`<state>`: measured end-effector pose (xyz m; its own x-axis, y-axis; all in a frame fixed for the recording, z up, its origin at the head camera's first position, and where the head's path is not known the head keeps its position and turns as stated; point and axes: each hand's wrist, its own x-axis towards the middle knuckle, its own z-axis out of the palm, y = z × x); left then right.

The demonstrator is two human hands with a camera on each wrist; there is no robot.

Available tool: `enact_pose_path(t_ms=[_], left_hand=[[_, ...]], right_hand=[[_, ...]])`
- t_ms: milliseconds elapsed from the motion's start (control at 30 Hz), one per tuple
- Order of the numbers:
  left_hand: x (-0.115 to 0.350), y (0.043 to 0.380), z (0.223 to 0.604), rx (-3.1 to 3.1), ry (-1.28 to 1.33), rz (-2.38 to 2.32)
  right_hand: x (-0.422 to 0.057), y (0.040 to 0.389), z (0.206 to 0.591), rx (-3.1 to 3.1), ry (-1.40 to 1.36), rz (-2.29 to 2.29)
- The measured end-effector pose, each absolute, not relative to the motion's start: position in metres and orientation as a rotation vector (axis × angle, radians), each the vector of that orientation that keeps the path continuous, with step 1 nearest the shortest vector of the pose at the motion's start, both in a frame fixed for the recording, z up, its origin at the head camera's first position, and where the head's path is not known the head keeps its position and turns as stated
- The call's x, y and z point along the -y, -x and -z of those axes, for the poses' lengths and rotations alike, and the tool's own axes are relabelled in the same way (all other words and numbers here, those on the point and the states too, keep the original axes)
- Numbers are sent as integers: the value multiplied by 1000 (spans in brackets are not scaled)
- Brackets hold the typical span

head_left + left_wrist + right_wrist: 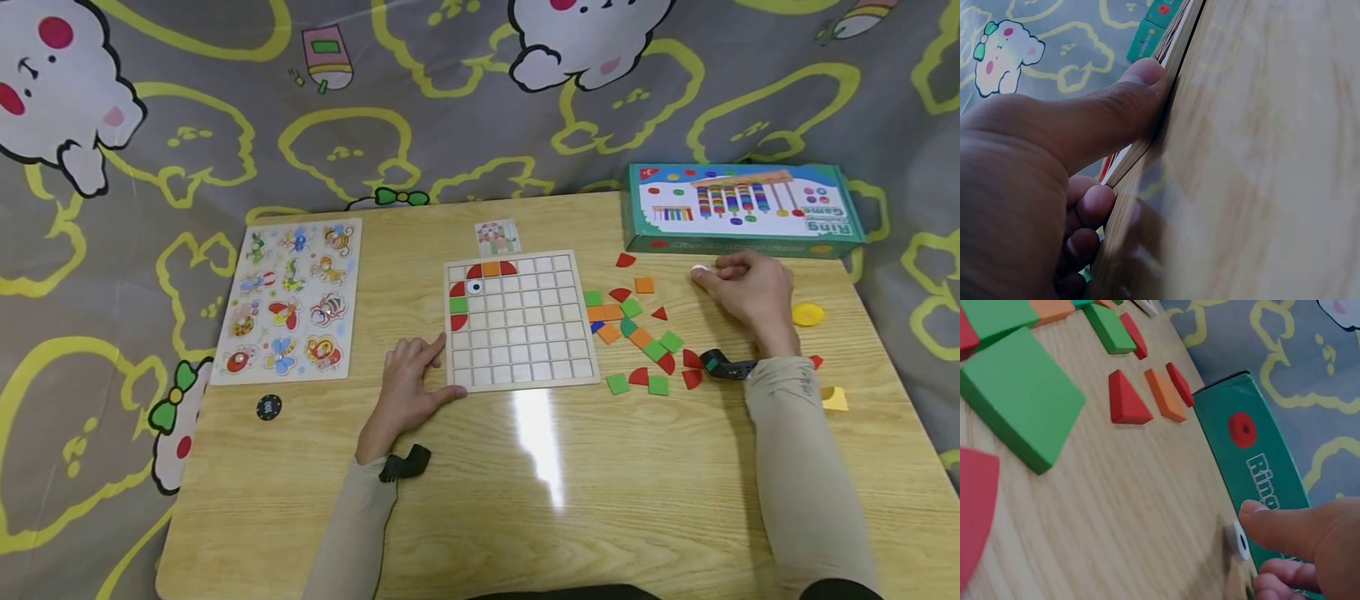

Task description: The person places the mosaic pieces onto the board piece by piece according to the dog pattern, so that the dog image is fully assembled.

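A square wooden grid board (517, 333) lies in the middle of the table. Along its upper left cells sit red quarter-circles, an orange square (491, 269), a green square (458, 305) and a white eye disc (474, 287). My left hand (408, 379) touches the board's lower left corner, thumb at the front edge and index finger at the left side. Beyond the loose pieces, near the box, my right hand (753, 296) pinches a second white disc with a black dot (1235, 542) at its fingertips, low over the table.
Loose pieces, such as a green tile (1025, 400), lie right of the board. A picture card (497, 238) lies behind it. Elsewhere are a green game box (742, 208), an insect puzzle (288, 304), a black chip (268, 407) and yellow pieces (807, 314).
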<state>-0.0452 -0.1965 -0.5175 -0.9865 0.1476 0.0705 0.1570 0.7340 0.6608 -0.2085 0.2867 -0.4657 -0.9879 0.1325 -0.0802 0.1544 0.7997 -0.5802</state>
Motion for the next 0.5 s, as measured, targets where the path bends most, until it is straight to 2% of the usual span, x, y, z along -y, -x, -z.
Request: enact_pose_path(t_ms=[233,500], left_hand=[[196,44,518,2909,254,1117],[197,45,518,2895,269,1113]], right_hand=[[-284,211,472,-2972,-252,926],[-282,215,470,-2887,-44,916]])
